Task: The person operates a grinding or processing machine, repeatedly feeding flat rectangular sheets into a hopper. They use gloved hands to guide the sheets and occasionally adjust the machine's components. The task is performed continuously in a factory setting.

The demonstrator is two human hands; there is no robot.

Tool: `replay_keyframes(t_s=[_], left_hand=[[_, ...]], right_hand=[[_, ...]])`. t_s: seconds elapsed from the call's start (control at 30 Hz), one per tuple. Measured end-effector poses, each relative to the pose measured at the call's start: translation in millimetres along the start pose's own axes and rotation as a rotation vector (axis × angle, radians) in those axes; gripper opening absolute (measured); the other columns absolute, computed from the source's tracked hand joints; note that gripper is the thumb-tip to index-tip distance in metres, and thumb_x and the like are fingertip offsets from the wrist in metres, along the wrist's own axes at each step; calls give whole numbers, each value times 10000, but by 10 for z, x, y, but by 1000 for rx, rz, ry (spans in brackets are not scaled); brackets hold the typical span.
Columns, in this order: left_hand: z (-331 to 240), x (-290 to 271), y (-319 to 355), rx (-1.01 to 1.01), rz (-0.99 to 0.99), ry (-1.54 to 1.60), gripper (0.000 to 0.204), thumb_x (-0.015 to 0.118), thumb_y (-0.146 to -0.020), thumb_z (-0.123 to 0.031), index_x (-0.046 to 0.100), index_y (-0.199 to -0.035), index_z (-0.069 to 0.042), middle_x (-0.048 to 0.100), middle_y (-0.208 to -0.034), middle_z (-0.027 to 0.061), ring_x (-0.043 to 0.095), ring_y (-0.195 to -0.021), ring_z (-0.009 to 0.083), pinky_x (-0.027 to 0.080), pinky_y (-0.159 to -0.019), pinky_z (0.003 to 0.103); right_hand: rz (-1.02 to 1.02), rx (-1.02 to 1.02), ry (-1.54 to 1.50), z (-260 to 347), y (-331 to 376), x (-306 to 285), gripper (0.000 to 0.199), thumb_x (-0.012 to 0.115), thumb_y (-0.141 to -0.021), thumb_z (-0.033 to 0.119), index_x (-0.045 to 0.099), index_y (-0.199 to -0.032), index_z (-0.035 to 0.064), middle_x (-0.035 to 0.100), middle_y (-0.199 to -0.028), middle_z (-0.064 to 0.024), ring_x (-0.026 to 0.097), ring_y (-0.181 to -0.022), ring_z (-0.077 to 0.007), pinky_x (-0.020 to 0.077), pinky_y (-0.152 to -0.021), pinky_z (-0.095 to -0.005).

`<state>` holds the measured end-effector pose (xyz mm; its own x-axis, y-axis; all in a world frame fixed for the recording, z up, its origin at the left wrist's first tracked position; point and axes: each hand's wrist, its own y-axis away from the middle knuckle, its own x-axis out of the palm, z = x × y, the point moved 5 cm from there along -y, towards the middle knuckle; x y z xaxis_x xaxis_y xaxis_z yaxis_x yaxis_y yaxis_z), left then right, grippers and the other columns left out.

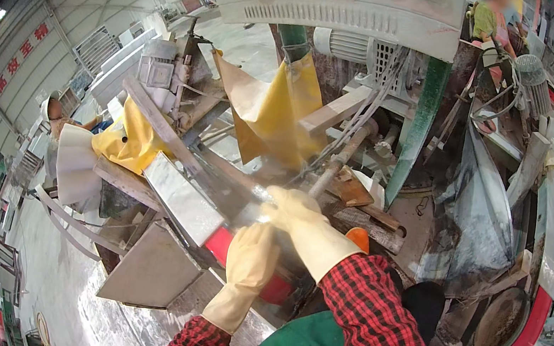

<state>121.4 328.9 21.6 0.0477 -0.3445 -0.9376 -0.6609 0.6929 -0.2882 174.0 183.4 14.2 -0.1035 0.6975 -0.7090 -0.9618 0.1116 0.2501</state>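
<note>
My left hand (251,262), in a cream rubber glove, is closed with its fingers together beside a red band (217,244) at the end of a pale grey slab-like bar (183,200). Just right of it and farther off, my right hand (297,220), gloved alike, reaches leftward with bent, closed fingers. The fingertips of both hands meet a blurred, wet, shiny spot, and whatever they grip there is too small or smeared to make out. Beyond the hands, a yellow sheet (276,105) hangs as a flap over the machine.
A grey control box (329,12) with a red knob and several round buttons stands ahead. Below it are a motor (343,45), cables and a green post (422,123). A second yellow cloth (135,137) drapes at left. A red-rimmed wheel (519,327) stands at right. Other people are in the background.
</note>
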Motion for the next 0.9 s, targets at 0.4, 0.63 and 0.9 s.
replay_keyframes(t_s=[0.4,0.63,0.9], left_hand=[[101,247,138,-337,9,873,606,557,-949,-213,369,-1501,-50,454,-1478,183,459,-1368,279,386,-1121,386],[155,537,337,-38,-14,283,585,514,-975,-234,368,-1519,-78,408,-1529,176,404,-1417,299,332,-1166,418],[61,622,368,7,-19,66,564,473,-987,-258,390,-1528,-120,358,-1583,169,334,-1463,361,261,-1223,465]], right_hand=[[-29,-234,275,1142,-41,757,869,592,-889,629,330,-1555,136,410,-1555,-232,456,-1391,-372,367,-1137,-469],[-58,-215,243,1107,-77,1213,868,721,-826,542,367,-1503,129,450,-1408,-256,538,-1256,-390,451,-1054,-464],[55,-12,-39,1029,-355,1115,818,851,-757,323,430,-1432,134,586,-1320,-222,609,-1207,-373,512,-1007,-445]])
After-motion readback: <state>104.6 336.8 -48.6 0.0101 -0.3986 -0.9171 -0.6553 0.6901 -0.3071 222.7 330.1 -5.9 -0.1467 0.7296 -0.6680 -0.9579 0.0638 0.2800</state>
